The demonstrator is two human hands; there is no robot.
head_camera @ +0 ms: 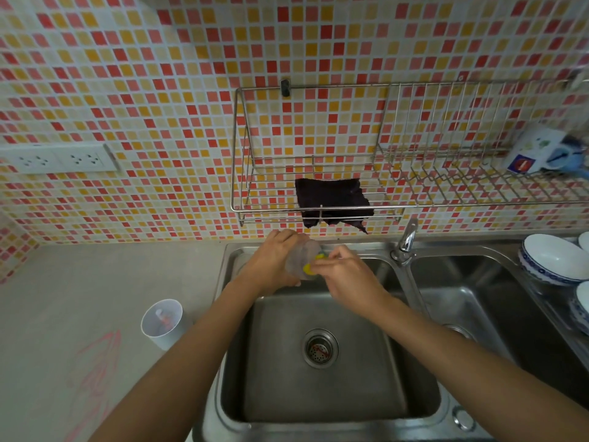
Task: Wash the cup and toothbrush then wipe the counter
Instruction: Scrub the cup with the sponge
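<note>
- Left hand [271,260] wraps the translucent cup [301,258] over the sink [318,362], fingers curled round it.
- Right hand [345,271] — fingertips pinching a yellow sponge [308,268] at the cup's mouth.

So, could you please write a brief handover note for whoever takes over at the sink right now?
Left hand: holds a translucent cup over the left sink basin.
Right hand: fingers scrub the cup with a yellow sponge.
White cup waits on the counter, something inside, possibly the toothbrush.
Dark cloth hangs on the wall rack.
Done: washing under way.
Left: rinse, wash the rest, wipe the pink marks.
</note>
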